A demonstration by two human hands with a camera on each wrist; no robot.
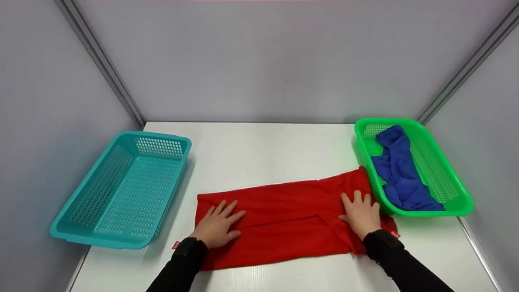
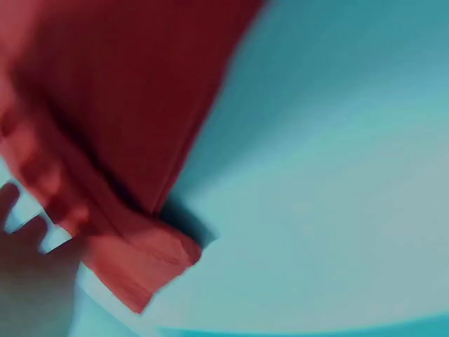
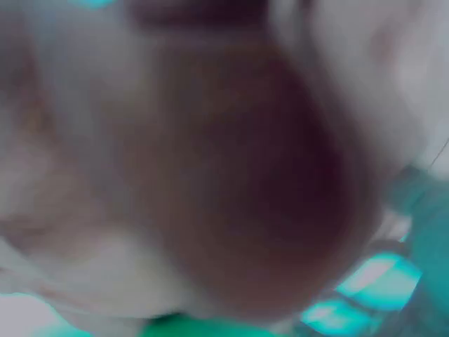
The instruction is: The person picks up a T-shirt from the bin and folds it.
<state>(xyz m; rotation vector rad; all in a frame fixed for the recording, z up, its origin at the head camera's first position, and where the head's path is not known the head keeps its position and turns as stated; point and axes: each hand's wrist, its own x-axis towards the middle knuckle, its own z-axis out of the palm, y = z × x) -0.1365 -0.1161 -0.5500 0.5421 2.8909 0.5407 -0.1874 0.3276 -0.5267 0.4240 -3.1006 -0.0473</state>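
Observation:
A red cloth (image 1: pixel 288 207) lies spread as a long, folded strip across the white table, wrinkled toward its right end. A small tag (image 1: pixel 176 245) pokes out at its left, and another shows at the right. My left hand (image 1: pixel 217 227) rests on the cloth's left part, fingers spread. On its right part lies my right hand (image 1: pixel 361 215), fingers also spread, beside the green basket. In the left wrist view, an edge of the cloth (image 2: pixel 140 91) shows near dim fingers (image 2: pixel 31 267). The right wrist view is too blurred to read.
At the left stands a teal basket (image 1: pixel 182 162) with perforated sides. The green basket (image 1: pixel 458 190) at the right holds a crumpled blue cloth (image 1: pixel 399 166) and touches the red cloth. Grey panels (image 1: pixel 279 61) wall the white table (image 1: pixel 259 150) at the back and sides.

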